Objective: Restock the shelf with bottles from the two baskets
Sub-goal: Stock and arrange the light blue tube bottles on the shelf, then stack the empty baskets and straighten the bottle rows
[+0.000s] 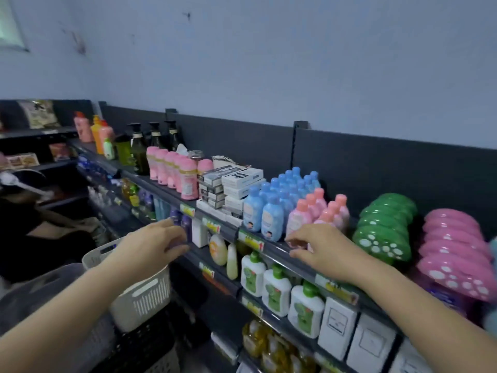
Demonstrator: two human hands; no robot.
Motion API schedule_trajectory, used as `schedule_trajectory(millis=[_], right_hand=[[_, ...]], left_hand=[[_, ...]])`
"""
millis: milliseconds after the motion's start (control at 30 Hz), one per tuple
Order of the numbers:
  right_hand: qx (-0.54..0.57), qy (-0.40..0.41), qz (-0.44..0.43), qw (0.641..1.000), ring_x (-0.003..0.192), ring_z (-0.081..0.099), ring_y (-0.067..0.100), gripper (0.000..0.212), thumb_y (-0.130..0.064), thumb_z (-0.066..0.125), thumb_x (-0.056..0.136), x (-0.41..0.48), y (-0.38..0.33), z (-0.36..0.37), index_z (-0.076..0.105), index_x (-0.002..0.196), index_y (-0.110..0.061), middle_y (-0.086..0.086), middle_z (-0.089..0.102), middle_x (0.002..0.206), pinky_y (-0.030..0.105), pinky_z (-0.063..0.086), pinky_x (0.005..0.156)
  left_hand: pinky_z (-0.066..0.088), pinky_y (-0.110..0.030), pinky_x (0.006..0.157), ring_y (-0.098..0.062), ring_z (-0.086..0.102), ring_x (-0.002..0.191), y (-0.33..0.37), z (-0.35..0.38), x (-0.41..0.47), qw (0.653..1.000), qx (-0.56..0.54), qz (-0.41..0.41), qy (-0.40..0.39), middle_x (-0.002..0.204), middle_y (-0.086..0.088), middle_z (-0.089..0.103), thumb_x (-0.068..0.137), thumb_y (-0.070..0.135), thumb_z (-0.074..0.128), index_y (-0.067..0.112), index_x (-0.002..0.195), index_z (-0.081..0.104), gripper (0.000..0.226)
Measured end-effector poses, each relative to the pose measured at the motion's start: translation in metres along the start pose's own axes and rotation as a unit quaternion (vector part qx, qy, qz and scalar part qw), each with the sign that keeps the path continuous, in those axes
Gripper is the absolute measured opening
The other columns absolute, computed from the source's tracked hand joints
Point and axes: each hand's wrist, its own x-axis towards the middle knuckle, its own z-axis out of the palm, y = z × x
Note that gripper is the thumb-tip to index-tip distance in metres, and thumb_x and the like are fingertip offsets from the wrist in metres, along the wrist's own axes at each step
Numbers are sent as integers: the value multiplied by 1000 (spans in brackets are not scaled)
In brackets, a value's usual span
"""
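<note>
Head camera: right hand (320, 249) grips a pink peach-capped plastic bottle (297, 222) at the front edge of the dark top shelf (278, 248); left hand (153, 243) seemingly pinches a purple bottle (177, 243).

No text, brand or number can be read with confidence; all print is blurred.

- Price tags (251, 241), on the shelf edge just left of the right hand (322, 251) fingers (295, 242): yellow-green print, illegible.
- Pink bottle (297, 220) pinched by those fingers: label unreadable.
- Blue bottles (271, 219), just beyond and left of them: cartoon figure only.
- Purple bottle (186, 224) in the left hand (158, 244) fingers (176, 224): unreadable.
- White boxes (242, 179), well beyond both hands' fingers: dark print, illegible.
</note>
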Motion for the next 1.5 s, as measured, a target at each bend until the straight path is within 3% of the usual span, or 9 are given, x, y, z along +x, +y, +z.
schedule_trajectory(millis=[133, 267, 333, 433, 633, 1000, 1200, 1367, 1500], right_hand=[[20, -56, -30, 998, 102, 59, 18, 24, -30, 56, 90, 55, -56, 66, 64, 109, -20, -3, 65, 110, 37, 47, 88], [24, -90, -56, 994, 87, 59, 18, 10, -32, 57, 89, 106, -108, 112, 62, 93, -25, -4, 64, 93, 36, 49, 80], [40, -96, -66, 992, 95, 58, 19, 16, -34, 58, 89, 130, -131, 130, 64, 103, -27, -4, 65, 102, 36, 48, 86], [39, -107, -87, 990, 113, 53, 17, 35, -37, 56, 91, 163, -158, 154, 58, 124, -28, -7, 61, 119, 28, 40, 88], [53, -130, -137, 981, 106, 57, 17, 27, -34, 56, 90, 225, -199, 195, 63, 114, -24, -5, 62, 112, 34, 46, 89], [134, -195, -207, 949, 107, 57, 14, 36, -31, 57, 91, 385, -253, 304, 60, 125, -19, -3, 64, 118, 29, 44, 93], [132, -247, -227, 933, 106, 58, 16, 37, -30, 56, 92, 448, -291, 367, 58, 127, -17, -1, 62, 120, 30, 45, 93], [114, -284, -218, 927, 105, 56, 19, 35, -30, 55, 93, 464, -320, 416, 56, 125, -16, 3, 59, 119, 30, 45, 89], [119, -310, -183, 925, 112, 54, 21, 41, -27, 54, 94, 467, -334, 452, 50, 132, -14, 6, 54, 125, 31, 43, 95]], left_hand=[[47, -26, 69, -4, 52, 80, -100, 30, -51, 995, 12, -87, -44, 97, 17, 51, 90, 48, 53, 37, 103, 60, 19], [50, -28, 72, -5, 55, 88, -179, 45, -98, 986, 16, -153, -61, 103, 18, 53, 88, 50, 52, 39, 104, 61, 22], [46, -25, 67, -5, 50, 82, -206, 48, -115, 981, 18, -179, -65, 95, 18, 48, 90, 48, 53, 38, 104, 60, 19], [38, -21, 63, -5, 48, 80, -237, 53, -134, 974, 18, -215, -72, 93, 16, 46, 91, 45, 52, 37, 104, 59, 17], [46, -20, 66, -3, 52, 78, -280, 77, -162, 959, -28, -272, -70, 92, 16, 48, 91, 39, 56, 39, 95, 56, 4], [35, -13, 61, -5, 52, 80, -366, 134, -131, 917, -32, -386, -90, 93, 15, 51, 91, 38, 56, 35, 101, 60, 11], [45, -25, 71, -10, 54, 87, -403, 173, -120, 885, -60, -453, -88, 95, 14, 49, 89, 41, 56, 29, 116, 59, 29], [45, -30, 86, -14, 55, 113, -427, 203, -124, 853, -83, -507, -95, 126, 9, 53, 91, 42, 55, 30, 132, 49, 43], [40, -30, 98, -17, 50, 121, -457, 235, -138, 825, -149, -536, -103, 135, 0, 48, 89, 38, 59, 23, 140, 39, 56]])
